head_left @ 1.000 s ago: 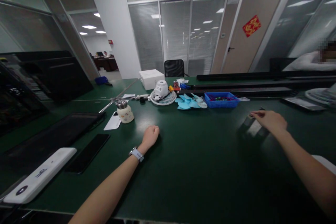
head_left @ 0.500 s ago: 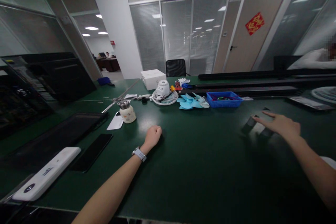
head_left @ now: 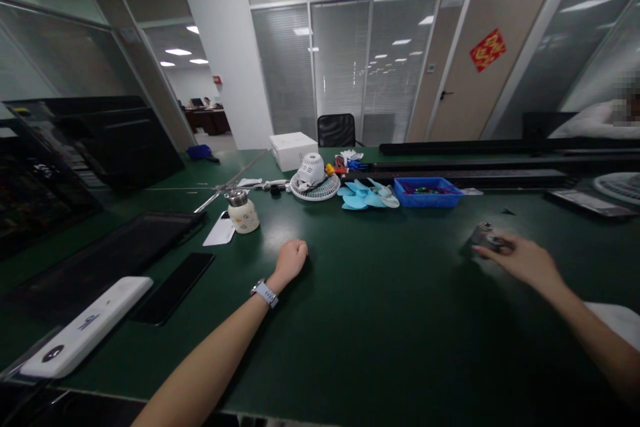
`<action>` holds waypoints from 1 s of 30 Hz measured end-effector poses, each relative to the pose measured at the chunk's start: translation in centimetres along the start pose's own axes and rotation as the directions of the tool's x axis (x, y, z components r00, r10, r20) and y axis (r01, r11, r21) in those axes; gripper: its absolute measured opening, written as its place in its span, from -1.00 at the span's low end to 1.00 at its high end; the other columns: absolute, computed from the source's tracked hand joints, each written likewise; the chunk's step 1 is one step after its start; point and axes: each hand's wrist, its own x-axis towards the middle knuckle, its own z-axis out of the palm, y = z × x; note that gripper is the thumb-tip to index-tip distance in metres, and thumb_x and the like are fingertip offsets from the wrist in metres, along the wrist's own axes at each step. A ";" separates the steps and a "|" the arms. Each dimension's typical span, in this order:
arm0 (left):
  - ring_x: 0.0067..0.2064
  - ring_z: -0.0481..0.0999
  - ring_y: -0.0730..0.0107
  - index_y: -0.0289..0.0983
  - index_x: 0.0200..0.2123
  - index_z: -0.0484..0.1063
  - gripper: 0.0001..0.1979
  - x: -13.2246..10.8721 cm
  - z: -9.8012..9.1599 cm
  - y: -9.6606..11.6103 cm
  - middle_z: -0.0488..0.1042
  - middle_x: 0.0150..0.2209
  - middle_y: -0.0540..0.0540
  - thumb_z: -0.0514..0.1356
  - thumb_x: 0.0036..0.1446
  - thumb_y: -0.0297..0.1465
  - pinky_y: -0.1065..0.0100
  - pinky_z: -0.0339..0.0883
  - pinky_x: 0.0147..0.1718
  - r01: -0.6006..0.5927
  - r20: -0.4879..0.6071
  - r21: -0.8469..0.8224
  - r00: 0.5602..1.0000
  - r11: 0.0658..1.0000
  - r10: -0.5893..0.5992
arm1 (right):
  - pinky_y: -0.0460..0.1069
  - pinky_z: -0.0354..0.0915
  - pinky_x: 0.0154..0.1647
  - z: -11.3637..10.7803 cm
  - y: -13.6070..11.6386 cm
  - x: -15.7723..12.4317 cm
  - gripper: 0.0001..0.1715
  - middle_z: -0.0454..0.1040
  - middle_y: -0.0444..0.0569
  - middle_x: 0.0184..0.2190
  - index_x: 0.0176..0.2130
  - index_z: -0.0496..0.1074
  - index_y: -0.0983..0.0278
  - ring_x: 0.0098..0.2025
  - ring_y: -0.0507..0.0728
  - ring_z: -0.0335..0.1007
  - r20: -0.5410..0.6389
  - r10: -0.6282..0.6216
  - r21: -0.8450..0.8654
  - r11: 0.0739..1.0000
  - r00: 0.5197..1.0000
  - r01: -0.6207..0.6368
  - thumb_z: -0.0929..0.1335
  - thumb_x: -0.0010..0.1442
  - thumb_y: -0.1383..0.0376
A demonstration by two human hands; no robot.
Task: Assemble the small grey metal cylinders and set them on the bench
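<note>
My left hand (head_left: 291,259) rests on the green table in a loose fist, with a grey-banded watch (head_left: 265,293) on the wrist; nothing shows in it. Over on the right, my right hand (head_left: 529,260) has thumb and fingers closed around a small dark grey block-like object (head_left: 484,237). Round details show on this object, but blur hides its exact kind. A small dark piece (head_left: 509,211) lies just behind that hand. Left of my left hand stand a cream bottle with a metal lid (head_left: 243,213) and, beside it, a white phone-like slab (head_left: 219,231).
Across the table are a white fan housing (head_left: 311,173), light blue fan blades (head_left: 364,194), a blue tray (head_left: 429,200) and a white box (head_left: 294,151). A black phone-like slab (head_left: 175,288) and a white power strip-like bar (head_left: 90,330) lie at left. Another person's sleeve (head_left: 583,121) shows far right.
My right hand has moved slightly down and left, its fingers closing around the dark object, which was partly uncovered before. My left hand stays in place.
</note>
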 end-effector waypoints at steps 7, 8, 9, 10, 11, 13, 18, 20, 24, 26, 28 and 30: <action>-0.22 0.40 0.34 -0.25 -0.42 0.47 -0.75 -1.4 0.0 1.9 0.49 -0.31 -0.05 0.00 0.14 -0.40 0.33 0.22 -0.17 -0.163 -0.042 -0.206 0.987 0.965 0.158 | 0.04 0.36 -0.19 3.5 -18.0 -6.0 -0.41 0.53 -0.03 -0.16 0.01 0.47 0.15 -0.20 0.15 0.45 0.152 -0.597 0.593 0.693 0.788 0.411 0.41 0.00 0.01; -0.17 0.39 0.33 -0.24 -0.32 0.49 -0.77 -1.8 0.0 2.3 0.49 -0.24 -0.06 0.03 0.16 -0.36 0.32 0.23 -0.13 -0.194 -0.058 -0.222 0.981 0.956 0.185 | 0.03 0.36 -0.20 4.3 -20.1 -6.5 -0.42 0.54 -0.04 -0.18 0.01 0.47 0.15 -0.22 0.14 0.45 0.149 -0.647 0.625 0.648 0.748 0.436 0.42 -0.01 0.03; -0.14 0.38 0.32 -0.22 -0.23 0.49 -0.78 -2.1 -0.1 2.7 0.48 -0.19 -0.07 0.06 0.17 -0.32 0.31 0.23 -0.11 -0.223 -0.076 -0.237 0.975 0.946 0.211 | 0.03 0.35 -0.20 5.1 -22.0 -7.0 -0.43 0.55 -0.05 -0.20 0.00 0.48 0.15 -0.24 0.13 0.46 0.141 -0.685 0.649 0.609 0.715 0.456 0.43 -0.01 0.06; -0.11 0.37 0.32 -0.21 -0.18 0.49 -0.76 -2.4 -0.1 3.0 0.47 -0.15 -0.08 0.09 0.18 -0.28 0.30 0.23 -0.09 -0.249 -0.094 -0.248 0.968 0.936 0.233 | 0.02 0.34 -0.19 5.9 -23.5 -7.4 -0.45 0.55 -0.06 -0.22 -0.02 0.49 0.15 -0.25 0.13 0.46 0.126 -0.714 0.666 0.575 0.689 0.475 0.44 -0.02 0.08; -0.10 0.37 0.31 -0.21 -0.14 0.48 -0.74 -2.6 -0.1 3.3 0.46 -0.14 -0.09 0.11 0.17 -0.25 0.29 0.23 -0.07 -0.274 -0.114 -0.258 0.961 0.927 0.253 | 0.02 0.34 -0.18 6.7 -24.7 -7.7 -0.48 0.56 -0.07 -0.24 -0.03 0.50 0.15 -0.25 0.13 0.46 0.109 -0.738 0.677 0.546 0.666 0.493 0.44 -0.02 0.10; -0.08 0.36 0.31 -0.20 -0.13 0.49 -0.73 -2.7 -0.1 3.5 0.45 -0.14 -0.10 0.14 0.17 -0.22 0.27 0.22 -0.03 -0.315 -0.149 -0.267 0.947 0.911 0.284 | 0.00 0.32 -0.18 8.0 -26.5 -8.3 -0.53 0.56 -0.09 -0.27 -0.07 0.52 0.15 -0.27 0.12 0.47 0.076 -0.766 0.691 0.502 0.638 0.520 0.44 -0.02 0.13; -0.06 0.35 0.29 -0.18 -0.20 0.54 -0.75 -2.4 0.3 3.0 0.43 -0.15 -0.11 0.17 0.15 -0.21 0.23 0.21 -0.01 -0.330 -0.195 -0.250 0.938 0.911 0.286 | -0.04 0.31 -0.22 9.5 -27.7 -9.1 -0.52 0.55 -0.08 -0.22 -0.07 0.50 0.19 -0.25 0.10 0.45 0.035 -0.764 0.747 0.449 0.645 0.490 0.45 -0.02 0.12; -0.07 0.36 0.29 -0.18 -0.22 0.56 -0.76 -2.2 0.4 2.9 0.44 -0.16 -0.11 0.18 0.14 -0.20 0.23 0.22 -0.02 -0.312 -0.198 -0.240 0.943 0.919 0.268 | -0.04 0.31 -0.24 9.8 -27.7 -9.3 -0.51 0.54 -0.07 -0.22 -0.08 0.49 0.21 -0.25 0.09 0.44 0.043 -0.754 0.768 0.444 0.655 0.460 0.45 -0.02 0.09; -0.08 0.37 0.27 -0.19 -0.26 0.58 -0.76 -1.9 -0.3 3.3 0.46 -0.18 -0.12 0.19 0.13 -0.20 0.22 0.23 -0.03 -0.267 -0.206 -0.237 0.953 0.934 0.220 | -0.03 0.30 -0.25 10.4 -27.5 -9.6 -0.57 0.52 -0.07 -0.29 -0.19 0.48 0.24 -0.28 0.09 0.41 0.048 -0.722 0.773 0.465 0.691 0.432 0.44 -0.01 0.06; -0.07 0.37 0.27 -0.18 -0.24 0.58 -0.74 -1.6 -1.1 3.3 0.46 -0.17 -0.12 0.17 0.15 -0.20 0.22 0.21 -0.02 -0.261 -0.211 -0.235 0.954 0.936 0.213 | -0.02 0.30 -0.22 10.6 -27.5 -9.7 -0.58 0.51 -0.07 -0.28 -0.19 0.47 0.24 -0.26 0.09 0.40 0.042 -0.715 0.771 0.467 0.698 0.432 0.44 -0.01 0.06; -0.05 0.34 0.26 -0.15 -0.20 0.58 -0.72 -1.2 -2.1 2.7 0.46 -0.15 -0.11 0.15 0.15 -0.17 0.22 0.18 0.01 -0.265 -0.168 -0.207 0.958 0.942 0.233 | -0.01 0.30 -0.19 10.6 -27.6 -9.8 -0.57 0.51 -0.05 -0.24 -0.17 0.47 0.24 -0.23 0.10 0.40 0.045 -0.716 0.777 0.463 0.696 0.427 0.43 0.00 0.05; -0.03 0.31 0.24 -0.10 -0.19 0.59 -0.72 -0.7 -2.8 1.6 0.46 -0.14 -0.10 0.17 0.13 -0.15 0.19 0.13 0.03 -0.260 -0.043 -0.140 0.966 0.956 0.256 | 0.00 0.30 -0.17 10.4 -27.6 -9.8 -0.56 0.51 -0.05 -0.22 -0.16 0.47 0.23 -0.21 0.10 0.40 0.049 -0.719 0.781 0.460 0.693 0.422 0.43 0.01 0.04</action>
